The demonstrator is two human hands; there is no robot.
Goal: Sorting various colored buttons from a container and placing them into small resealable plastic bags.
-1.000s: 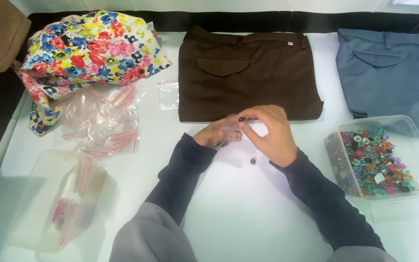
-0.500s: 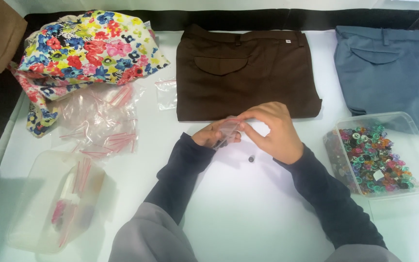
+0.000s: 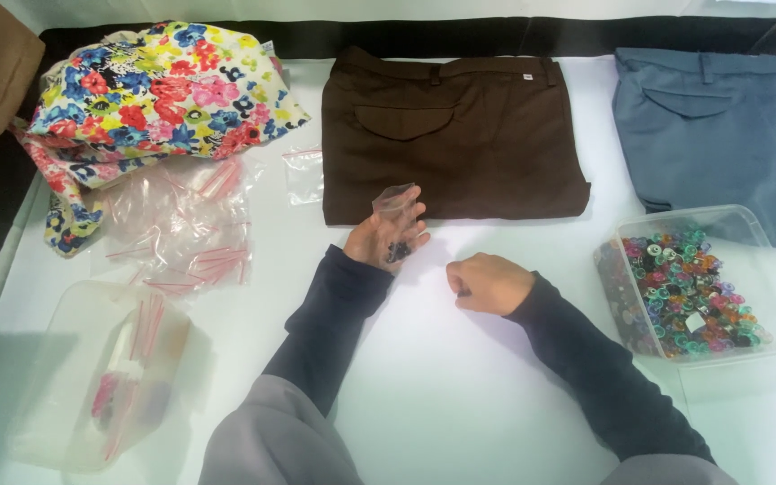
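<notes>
My left hand (image 3: 383,239) holds up a small clear zip bag (image 3: 396,203) with a few dark small pieces in the palm beneath it. It hovers just below the folded brown trousers (image 3: 446,135). My right hand (image 3: 487,283) rests on the white table (image 3: 460,395) to the right, fingers curled in a loose fist; whether it pinches a small piece I cannot tell. A clear tub of colourful small pieces (image 3: 693,287) stands to the right of that hand.
A floral cloth (image 3: 150,90) lies at the back left beside a heap of empty zip bags (image 3: 181,233). A clear container with filled bags (image 3: 110,377) sits at the front left. Folded blue trousers (image 3: 720,126) lie at the back right.
Both hands were together on the small bag. Now they have parted: the left keeps the bag raised, the right has dropped to the table, lower and to the right.
</notes>
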